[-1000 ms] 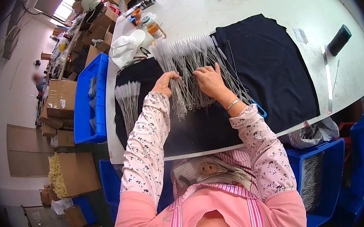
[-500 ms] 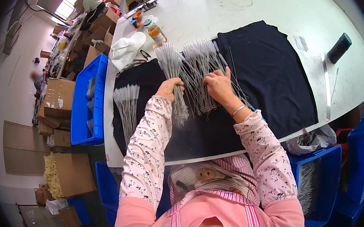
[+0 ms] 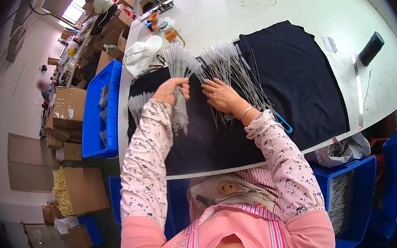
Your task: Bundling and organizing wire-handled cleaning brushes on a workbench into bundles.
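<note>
My left hand [image 3: 172, 91] is closed around a bundle of straw brushes [image 3: 176, 60], thin wire stems with white bristled ends pointing away from me. The looped wire ends hang below my fist. To the right, a wider pile of straw brushes [image 3: 223, 55] lies fanned out on a black cloth [image 3: 293, 78]. My right hand [image 3: 223, 96] lies on the stems of that pile, palm down with fingers stretched. A smaller group of the brushes [image 3: 138, 103] rests on the cloth at the left, partly hidden behind my left forearm. A blue looped tool [image 3: 284, 123] pokes out beside my right wrist.
On the white table [image 3: 306, 1] stand a white cap [image 3: 140, 57], a glass jar [image 3: 171, 34] and a dark green cylinder [image 3: 371, 48]; a metal ruler [image 3: 358, 91] lies at right. Blue crates [image 3: 112, 108] flank the table. Another person [image 3: 102, 4] is at the far left.
My left hand has moved left with its bundle, away from the pile. My right hand has shifted left across the stems, its fingers straightening, and the blue tool shows more.
</note>
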Demonstrator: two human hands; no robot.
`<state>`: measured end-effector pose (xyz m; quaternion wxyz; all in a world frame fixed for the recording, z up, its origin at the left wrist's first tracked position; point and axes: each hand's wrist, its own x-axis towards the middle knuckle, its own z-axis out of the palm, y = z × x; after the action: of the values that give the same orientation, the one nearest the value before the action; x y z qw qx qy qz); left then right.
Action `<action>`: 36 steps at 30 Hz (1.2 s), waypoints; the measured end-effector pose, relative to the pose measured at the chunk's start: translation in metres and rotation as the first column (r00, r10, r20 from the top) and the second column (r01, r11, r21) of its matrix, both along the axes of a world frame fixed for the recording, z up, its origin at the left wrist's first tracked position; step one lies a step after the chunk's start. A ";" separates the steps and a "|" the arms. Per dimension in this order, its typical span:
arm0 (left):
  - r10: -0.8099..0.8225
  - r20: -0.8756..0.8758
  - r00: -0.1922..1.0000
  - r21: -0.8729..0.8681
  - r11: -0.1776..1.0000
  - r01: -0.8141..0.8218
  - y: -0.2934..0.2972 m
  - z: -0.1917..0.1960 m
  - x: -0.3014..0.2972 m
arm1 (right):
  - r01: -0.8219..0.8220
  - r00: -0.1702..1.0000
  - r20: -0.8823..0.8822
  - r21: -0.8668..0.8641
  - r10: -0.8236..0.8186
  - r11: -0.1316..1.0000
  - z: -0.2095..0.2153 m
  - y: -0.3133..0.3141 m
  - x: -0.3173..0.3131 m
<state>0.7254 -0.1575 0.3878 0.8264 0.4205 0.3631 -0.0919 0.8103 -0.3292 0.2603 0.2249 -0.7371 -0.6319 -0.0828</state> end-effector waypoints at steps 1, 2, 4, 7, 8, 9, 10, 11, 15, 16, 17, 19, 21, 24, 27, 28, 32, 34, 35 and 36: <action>-0.003 -0.032 0.999 0.000 1.000 0.003 0.006 0.012 -0.002 | 0.028 0.999 0.037 -0.024 -0.027 0.999 -0.002 0.002 0.000; -0.006 -0.063 0.998 0.000 1.000 0.006 0.011 0.024 -0.006 | 0.057 0.996 0.077 -0.047 -0.053 0.997 -0.003 0.003 0.001; -0.076 -0.104 0.992 0.031 0.996 0.080 0.024 0.050 -0.019 | 0.042 0.994 0.105 -0.015 -0.041 0.999 -0.005 0.005 0.001; -0.053 -0.068 0.996 0.243 0.968 0.069 0.027 0.092 -0.052 | 0.080 0.992 0.099 0.006 -0.081 0.997 -0.004 0.008 0.000; -0.050 -0.058 0.997 0.249 0.966 0.063 0.025 0.102 -0.060 | 0.080 0.990 0.119 0.006 -0.080 0.997 -0.007 0.005 0.002; -0.041 -0.036 0.998 0.255 0.966 0.049 0.024 0.109 -0.071 | 0.073 0.993 0.099 -0.008 -0.072 0.997 -0.005 0.004 0.001; -0.094 -0.051 0.994 0.323 0.940 0.105 0.023 0.113 -0.080 | 0.067 0.995 0.079 -0.023 -0.065 0.997 -0.003 0.003 0.002; -0.144 -0.071 0.987 0.388 0.908 0.160 0.019 0.116 -0.090 | 0.036 0.999 0.019 -0.017 -0.036 0.999 -0.002 0.002 0.004; -0.138 -0.065 0.988 0.530 0.834 0.151 -0.021 0.109 -0.139 | 0.031 0.997 -0.073 0.486 0.004 0.873 0.069 -0.008 -0.037; -0.142 -0.088 0.986 0.482 0.860 0.167 -0.032 0.101 -0.144 | -0.013 1.000 -0.007 0.491 0.019 0.871 0.092 -0.018 -0.052; -0.183 -0.109 0.977 0.466 0.859 0.213 -0.044 0.092 -0.150 | -0.095 0.992 0.117 0.439 0.048 0.893 0.117 -0.027 -0.068; -0.304 -0.152 0.941 0.440 0.831 0.340 -0.072 0.075 -0.162 | -0.333 0.925 0.303 0.349 0.231 0.876 0.141 -0.032 -0.095; -0.388 -0.180 0.904 0.374 0.823 0.428 -0.100 0.064 -0.177 | -0.465 0.859 0.368 0.264 0.357 0.845 0.140 -0.034 -0.111; -0.496 -0.216 0.841 0.346 0.767 0.541 -0.102 0.060 -0.197 | -0.542 0.838 0.306 0.369 0.451 0.755 0.124 -0.030 -0.125; -0.436 0.106 0.894 -0.025 0.897 0.441 -0.077 0.073 -0.205 | -0.309 0.937 -0.005 0.452 0.348 0.837 0.131 -0.038 -0.137; -0.363 0.147 0.920 0.075 0.932 0.355 -0.068 0.077 -0.208 | -0.196 0.958 -0.098 0.462 0.269 0.865 0.132 -0.036 -0.140; -0.297 0.591 0.750 0.799 0.348 -0.491 -0.066 0.044 -0.209 | -0.031 0.820 -0.525 0.357 0.228 0.934 0.136 -0.015 -0.155; -0.284 0.582 0.762 0.808 0.311 -0.501 -0.088 0.059 -0.201 | 0.020 0.752 -0.633 0.301 0.184 0.953 0.122 -0.006 -0.159; -0.278 0.573 0.771 0.817 0.270 -0.510 -0.099 0.064 -0.196 | 0.010 0.778 -0.582 0.388 0.236 0.922 0.113 -0.002 -0.165; -0.111 0.713 0.693 0.693 0.267 -0.670 -0.107 0.056 -0.189 | -0.014 0.798 -0.525 0.474 0.296 0.880 0.105 0.005 -0.173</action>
<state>0.5367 -0.2640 0.4442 0.4947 0.7372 0.1145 0.4459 0.6376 -0.3241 0.3657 0.5768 -0.5986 -0.5554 0.0235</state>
